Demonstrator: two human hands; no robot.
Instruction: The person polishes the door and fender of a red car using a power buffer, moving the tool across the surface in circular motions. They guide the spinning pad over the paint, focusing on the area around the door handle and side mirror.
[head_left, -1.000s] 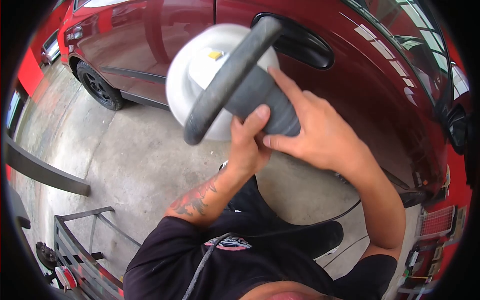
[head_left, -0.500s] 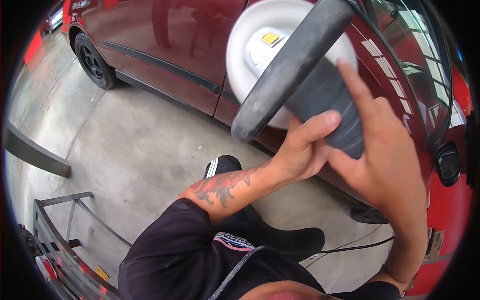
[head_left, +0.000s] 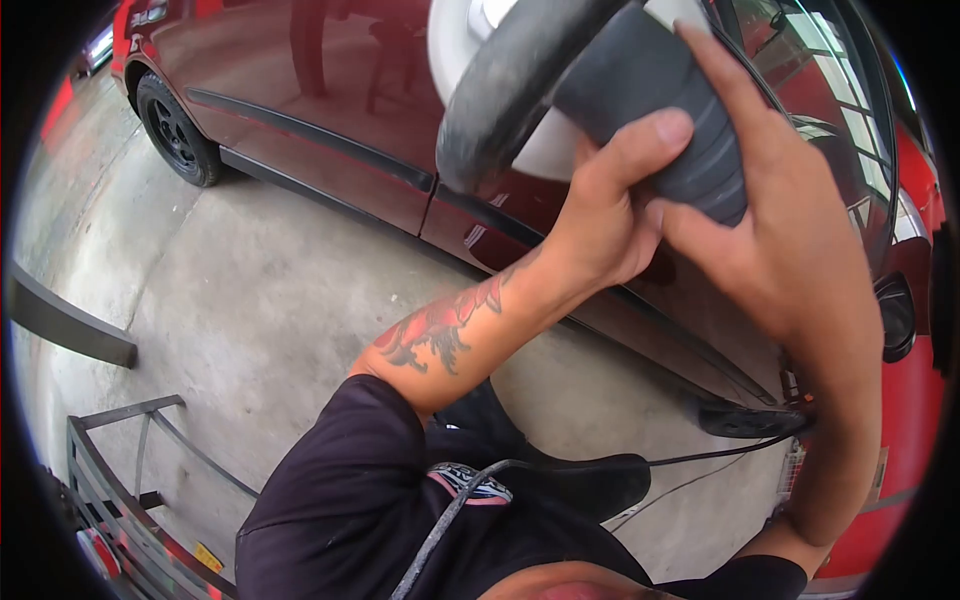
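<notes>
Both hands hold a car polisher [head_left: 640, 90] with a dark grey ribbed body, a thick black bar handle [head_left: 515, 85] and a white round part [head_left: 455, 45]. The tool is raised by the side of a dark red car [head_left: 330, 80], its upper end cut off by the view's top edge. My left hand [head_left: 620, 190], at the end of a tattooed forearm, is closed around the near side of the body with its thumb on top. My right hand [head_left: 785, 220] wraps the other side, index finger stretched along it. Whether the white part touches the car cannot be seen.
A power cord [head_left: 700, 458] runs across my lap and off to the right. The car's wheel [head_left: 178, 130] is at upper left, its side mirror [head_left: 895, 318] at right. A dark metal frame [head_left: 130, 500] stands at lower left; a grey curved bar [head_left: 75, 320] is above it.
The polisher and both hands have moved up in the view, the tool slightly left. The cord now lies across my lap.
</notes>
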